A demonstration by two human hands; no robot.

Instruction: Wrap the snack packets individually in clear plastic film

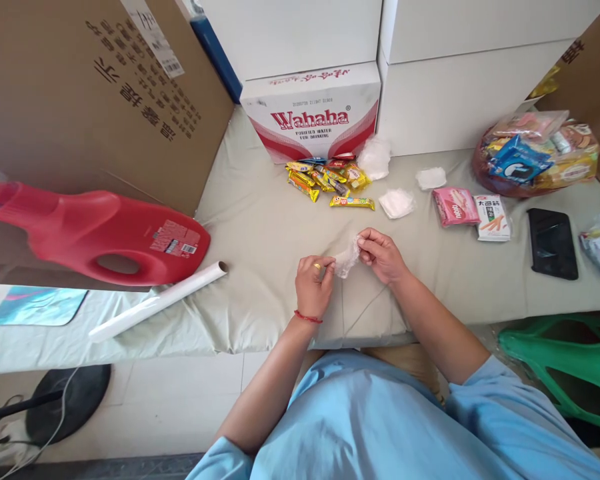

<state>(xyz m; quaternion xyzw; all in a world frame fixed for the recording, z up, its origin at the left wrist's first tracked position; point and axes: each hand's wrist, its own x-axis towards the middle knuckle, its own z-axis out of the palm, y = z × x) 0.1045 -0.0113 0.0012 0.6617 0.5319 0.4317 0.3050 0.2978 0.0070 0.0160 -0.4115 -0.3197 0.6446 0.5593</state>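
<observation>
A small piece of crinkled clear plastic film (349,259) is stretched between my two hands above the table. My left hand (314,283), with a ring and a red wrist cord, pinches its left end. At its upper right edge, my right hand (380,255) grips the film between thumb and fingers. Whether anything is wrapped inside it I cannot tell. Just beyond lie a white plastic-wrapped packet (397,203), a yellow snack stick (353,203) and a pile of colourful wrapped snacks (320,179).
At left are a red jug (115,227) and a white film roll (155,303). A Wahaha carton (315,120) stands at the back. To the right sit a pink packet (456,207), a white snack box (493,219), a phone (553,243) and a snack-filled bowl (483,177).
</observation>
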